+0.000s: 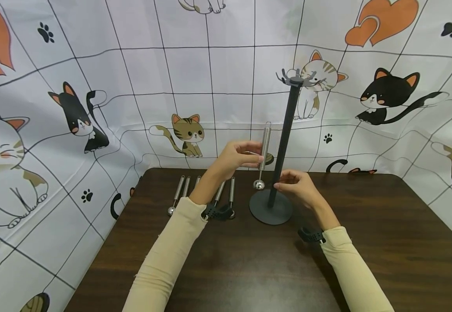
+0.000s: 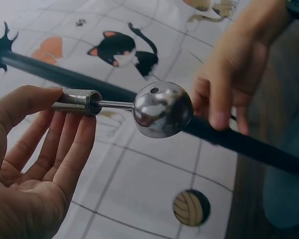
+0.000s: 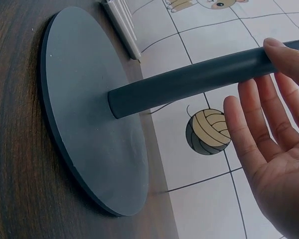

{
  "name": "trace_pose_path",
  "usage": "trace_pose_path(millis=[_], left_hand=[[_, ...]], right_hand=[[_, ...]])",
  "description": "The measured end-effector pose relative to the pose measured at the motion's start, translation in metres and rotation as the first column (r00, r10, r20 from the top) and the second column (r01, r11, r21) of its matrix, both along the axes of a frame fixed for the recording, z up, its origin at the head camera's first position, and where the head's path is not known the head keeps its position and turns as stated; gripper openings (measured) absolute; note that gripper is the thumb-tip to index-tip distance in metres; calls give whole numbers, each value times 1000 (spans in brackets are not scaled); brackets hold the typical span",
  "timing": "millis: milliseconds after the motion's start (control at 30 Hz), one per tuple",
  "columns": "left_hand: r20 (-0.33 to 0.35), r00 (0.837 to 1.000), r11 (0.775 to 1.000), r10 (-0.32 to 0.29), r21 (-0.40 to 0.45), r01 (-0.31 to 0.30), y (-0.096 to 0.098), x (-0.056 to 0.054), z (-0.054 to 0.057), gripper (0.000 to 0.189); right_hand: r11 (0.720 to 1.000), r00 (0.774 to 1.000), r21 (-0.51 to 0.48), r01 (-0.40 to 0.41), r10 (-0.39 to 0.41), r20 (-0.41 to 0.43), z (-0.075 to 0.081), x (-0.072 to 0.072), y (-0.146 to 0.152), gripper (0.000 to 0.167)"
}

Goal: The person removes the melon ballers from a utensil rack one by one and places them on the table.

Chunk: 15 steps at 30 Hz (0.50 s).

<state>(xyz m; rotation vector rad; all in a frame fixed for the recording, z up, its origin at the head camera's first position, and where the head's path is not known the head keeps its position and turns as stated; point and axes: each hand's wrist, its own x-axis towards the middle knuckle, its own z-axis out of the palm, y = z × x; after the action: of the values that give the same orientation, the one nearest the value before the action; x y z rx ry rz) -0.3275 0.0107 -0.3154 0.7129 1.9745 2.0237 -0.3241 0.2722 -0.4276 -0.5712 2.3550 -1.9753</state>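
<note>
My left hand (image 1: pixel 234 158) pinches a melon baller (image 1: pixel 265 147) by its shiny metal handle, between thumb and fingers. The handle points up and the round scoop (image 2: pixel 163 109) hangs down, showing a small hole. It is held just left of the dark grey stand (image 1: pixel 286 134), low beside the pole and well below the ring of hooks (image 1: pixel 296 81) at its top. With thumb on one side and fingers on the other, my right hand (image 1: pixel 298 187) holds the lower part of the pole. The round base (image 3: pixel 89 119) rests flat on the table.
Several more melon ballers (image 1: pixel 231 190) lie in a row on the brown wooden table (image 1: pixel 249 268), left of the stand, partly hidden behind my left wrist. A white sheet printed with cats (image 1: pixel 230 108) hangs directly behind the table's back edge.
</note>
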Motion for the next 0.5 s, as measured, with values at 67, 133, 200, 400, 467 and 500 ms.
trace_pose_path(millis=[67, 133, 200, 400, 467, 500], left_hand=[[32, 999, 1000, 20, -3, -20, -5, -4, -9, 47], [60, 997, 999, 40, -10, -40, -9, -7, -18, 46], [81, 995, 998, 61, -28, -59, -13, -10, -28, 45], [136, 984, 993, 112, -63, -104, -23, -15, -55, 45], [154, 980, 991, 125, -66, -116, -25, -17, -65, 44], [159, 979, 990, 129, -73, -119, -26, -18, -69, 44]], right_hand=[[1000, 1000, 2, 1, -1, -1, 0, -1, 0, 24], [1000, 1000, 6, -2, 2, -4, 0, -2, 1, 24], [1000, 1000, 5, -6, 6, -6, -1, -2, 1, 25], [1000, 1000, 6, -9, 9, -12, -1, -2, 2, 24], [1000, 1000, 4, -12, 12, -12, -1, -2, 2, 24], [1000, 1000, 4, -12, 12, -13, -1, -1, 2, 24]])
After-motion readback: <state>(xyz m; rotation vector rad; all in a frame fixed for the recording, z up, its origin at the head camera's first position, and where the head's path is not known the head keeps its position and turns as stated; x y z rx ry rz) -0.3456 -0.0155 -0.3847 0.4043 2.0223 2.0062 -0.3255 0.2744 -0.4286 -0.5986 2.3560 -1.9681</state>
